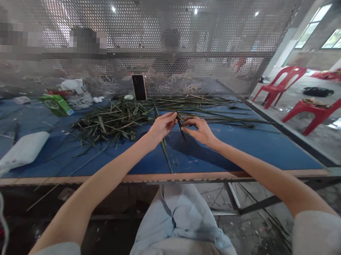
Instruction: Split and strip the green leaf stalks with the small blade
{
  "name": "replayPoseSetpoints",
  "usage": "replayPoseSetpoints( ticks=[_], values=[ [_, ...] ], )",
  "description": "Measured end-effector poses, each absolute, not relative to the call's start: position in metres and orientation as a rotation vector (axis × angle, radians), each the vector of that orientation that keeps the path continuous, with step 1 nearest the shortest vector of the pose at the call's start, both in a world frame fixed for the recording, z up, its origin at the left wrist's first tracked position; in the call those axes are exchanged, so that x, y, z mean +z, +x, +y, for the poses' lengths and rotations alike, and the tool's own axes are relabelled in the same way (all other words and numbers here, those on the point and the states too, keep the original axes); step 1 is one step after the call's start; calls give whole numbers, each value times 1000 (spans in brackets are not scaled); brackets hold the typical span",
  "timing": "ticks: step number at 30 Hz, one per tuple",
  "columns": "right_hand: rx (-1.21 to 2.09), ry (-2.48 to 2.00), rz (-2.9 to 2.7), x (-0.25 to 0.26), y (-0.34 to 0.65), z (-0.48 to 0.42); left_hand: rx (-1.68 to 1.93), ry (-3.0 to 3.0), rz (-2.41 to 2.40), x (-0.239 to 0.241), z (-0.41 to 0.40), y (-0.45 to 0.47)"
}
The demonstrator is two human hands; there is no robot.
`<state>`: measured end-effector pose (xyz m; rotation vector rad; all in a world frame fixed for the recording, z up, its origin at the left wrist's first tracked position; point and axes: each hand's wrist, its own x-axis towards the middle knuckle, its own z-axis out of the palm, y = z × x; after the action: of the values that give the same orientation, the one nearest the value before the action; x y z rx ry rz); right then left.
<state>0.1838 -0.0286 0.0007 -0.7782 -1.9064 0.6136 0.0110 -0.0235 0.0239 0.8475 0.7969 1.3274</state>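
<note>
My left hand (164, 125) is closed, thumb and fingers pinching a dark green leaf strip (181, 127) above the blue tabletop. Just to its right, my right hand (198, 129) curls its fingers round the same strip from the other side. The strip's lower end hangs down and slants to the right. Below my left hand, another long green strip (166, 154) lies toward the table's front edge. A pile of cut leaf pieces (113, 120) sits to the left of my hands. Long uncut-looking strips (211, 105) are spread behind them.
A phone (139, 87) stands upright behind the pile. At left are a green box (56, 105), a crumpled plastic bag (76, 94) and a white power bank (23, 150) with a cable. A perforated metal screen (209, 49) closes the back; people sit beyond. Red chairs (279, 85) stand at right.
</note>
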Motion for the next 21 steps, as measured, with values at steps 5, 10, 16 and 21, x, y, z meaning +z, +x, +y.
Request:
replayPoseSetpoints(
  ticks=[5,10,16,21],
  values=[
    [919,-802,-1759,-7,182,-21,1249,1001,816,28,-28,7],
    [1028,-683,-1703,-9,183,-15,1161,1083,814,26,-26,2],
    [1086,-647,-1785,-5,180,-23,1298,1227,903,18,-21,0],
    [1213,-652,-1787,-7,178,-26,1301,1299,799,22,-20,1]
  ],
)
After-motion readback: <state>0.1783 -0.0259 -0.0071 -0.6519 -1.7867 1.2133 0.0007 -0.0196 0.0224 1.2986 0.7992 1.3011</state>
